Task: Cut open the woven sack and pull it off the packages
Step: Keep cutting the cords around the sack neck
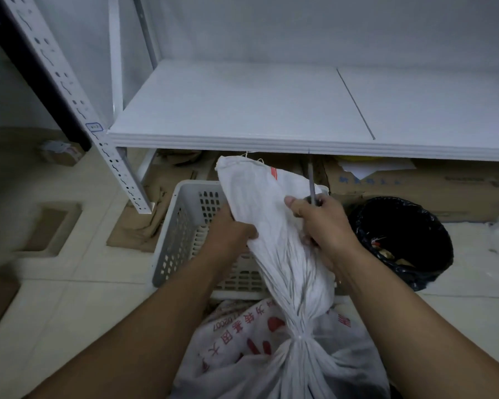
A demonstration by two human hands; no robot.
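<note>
Right hand (pixel 326 226): the scissors (pixel 311 182) are being held by the handles in curled fingers, with the thumb being laid out against the cloth. The blades are being pointed up and away from the hand. They look closed and are not yet being applied to anything. Whether cloth is also being pinched by this hand can't be told.

Left hand (pixel 228 234), just beside it across the neck: the loose top of the woven sack (pixel 271 214) is being gripped in curled fingers.

The neck is being lifted and stretched between the two hands, probably so the fabric is being tensioned clear of the contents for the cut.

Below both hands, toward the wrists, the neck is being cinched by a tie (pixel 299 338). The printed, bulging body is being rested under the forearms. The packages are being hidden inside; none are visible.

Beyond the left hand, a white basket (pixel 182 226) is being used as a backstop just behind the sack, and is likely the drop point. Right of the right hand, a black-lined bin (pixel 401 223) is being stationed near, likely for scrap. Past the blade tips is the shelf (pixel 242 110) edge.
</note>
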